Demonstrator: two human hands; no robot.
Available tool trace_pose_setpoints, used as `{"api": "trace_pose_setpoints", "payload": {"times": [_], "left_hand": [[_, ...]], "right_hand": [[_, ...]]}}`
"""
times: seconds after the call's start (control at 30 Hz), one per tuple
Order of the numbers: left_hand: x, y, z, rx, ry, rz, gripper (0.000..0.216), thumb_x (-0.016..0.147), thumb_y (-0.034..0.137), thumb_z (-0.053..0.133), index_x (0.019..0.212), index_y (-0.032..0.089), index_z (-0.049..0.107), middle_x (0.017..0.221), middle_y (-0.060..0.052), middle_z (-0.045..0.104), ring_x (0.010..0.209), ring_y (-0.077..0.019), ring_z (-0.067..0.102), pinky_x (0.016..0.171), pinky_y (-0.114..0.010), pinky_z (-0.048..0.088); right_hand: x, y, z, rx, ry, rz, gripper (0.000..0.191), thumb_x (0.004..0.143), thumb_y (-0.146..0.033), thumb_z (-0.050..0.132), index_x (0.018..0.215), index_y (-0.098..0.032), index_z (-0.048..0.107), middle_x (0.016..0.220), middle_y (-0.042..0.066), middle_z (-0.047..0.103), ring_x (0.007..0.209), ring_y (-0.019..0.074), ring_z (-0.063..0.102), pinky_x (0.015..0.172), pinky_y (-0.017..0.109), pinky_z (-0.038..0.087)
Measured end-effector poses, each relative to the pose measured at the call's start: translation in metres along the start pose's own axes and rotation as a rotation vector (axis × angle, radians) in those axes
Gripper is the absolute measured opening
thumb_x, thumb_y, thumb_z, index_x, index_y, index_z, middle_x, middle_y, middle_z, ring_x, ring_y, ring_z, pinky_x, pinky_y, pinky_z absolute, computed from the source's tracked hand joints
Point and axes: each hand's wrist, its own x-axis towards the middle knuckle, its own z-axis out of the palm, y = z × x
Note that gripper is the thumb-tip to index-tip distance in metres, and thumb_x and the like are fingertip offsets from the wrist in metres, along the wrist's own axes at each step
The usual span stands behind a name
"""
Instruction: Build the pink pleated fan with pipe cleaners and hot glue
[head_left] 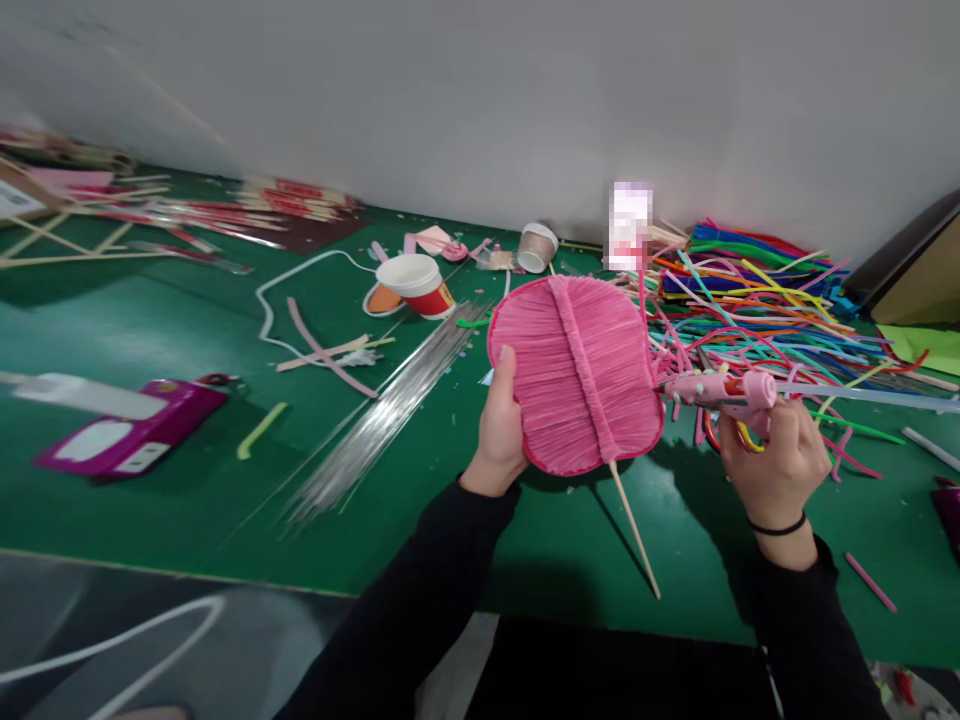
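Observation:
My left hand (499, 425) grips the left edge of a pink fan (577, 375) made of pipe cleaners, held up over the green table (187, 400). A thin wooden stick (636, 530) juts down from the fan's lower edge. My right hand (776, 455) is closed around a pink glue gun (724, 392), whose nozzle points left at the fan's right edge. A clear glue stick (862, 395) sticks out of the back of the gun.
A heap of coloured pipe cleaners (757, 290) lies behind the gun. A bundle of silver wires (390, 410), a tipped red and white paper cup (416, 285), a magenta box (131, 440) and a white cord (300, 285) lie to the left. A wall stands behind.

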Motion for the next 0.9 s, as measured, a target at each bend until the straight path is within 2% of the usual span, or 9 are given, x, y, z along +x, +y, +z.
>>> {"api": "trace_pose_setpoints", "payload": {"times": [0.17,0.37,0.6,0.77,0.9], "left_hand": [[-0.0001,0.0,0.0,-0.004,0.026,0.003,0.045,0.091,0.058,0.059,0.115,0.022,0.072,0.127,-0.005,0.074,0.142,-0.0304,0.049,0.118,-0.044,0.043],[0.0001,0.0001,-0.0001,-0.001,0.004,0.002,0.046,0.09,0.06,0.06,0.112,0.022,0.073,0.122,-0.005,0.076,0.138,-0.0306,0.053,0.118,-0.044,0.044],[0.0012,-0.0004,-0.0023,-0.005,-0.074,-0.039,0.049,0.09,0.062,0.057,0.112,0.021,0.074,0.117,-0.008,0.077,0.133,-0.0306,0.059,0.115,-0.045,0.046],[0.001,0.0011,-0.0013,-0.016,-0.047,-0.061,0.047,0.09,0.061,0.058,0.107,0.021,0.075,0.113,-0.008,0.079,0.132,-0.0305,0.06,0.114,-0.046,0.047],[0.0012,0.0014,-0.0006,-0.003,-0.044,-0.021,0.047,0.09,0.062,0.058,0.107,0.021,0.075,0.114,-0.008,0.078,0.133,-0.0315,0.059,0.114,-0.046,0.047]], "right_hand": [[-0.001,-0.0008,-0.0015,-0.028,-0.022,0.011,0.02,0.086,-0.032,0.069,0.09,-0.023,0.052,0.071,0.0,0.059,0.061,0.0171,0.051,0.058,0.03,0.037],[0.0002,-0.0017,-0.0027,-0.046,-0.012,-0.013,0.02,0.085,-0.031,0.069,0.095,-0.022,0.054,0.073,0.001,0.063,0.061,0.0175,0.054,0.058,0.03,0.04],[0.0014,-0.0016,-0.0057,-0.027,-0.033,-0.012,0.02,0.085,-0.032,0.069,0.091,-0.022,0.053,0.072,0.0,0.062,0.062,0.017,0.054,0.059,0.031,0.036],[0.0022,-0.0016,-0.0077,-0.014,-0.032,-0.043,0.023,0.083,-0.031,0.073,0.088,-0.023,0.052,0.072,0.0,0.061,0.063,0.0168,0.053,0.06,0.031,0.035],[0.0019,-0.0018,-0.0084,-0.006,-0.032,-0.04,0.022,0.082,-0.03,0.073,0.089,-0.022,0.054,0.071,-0.001,0.059,0.063,0.0169,0.053,0.06,0.031,0.034]]}}
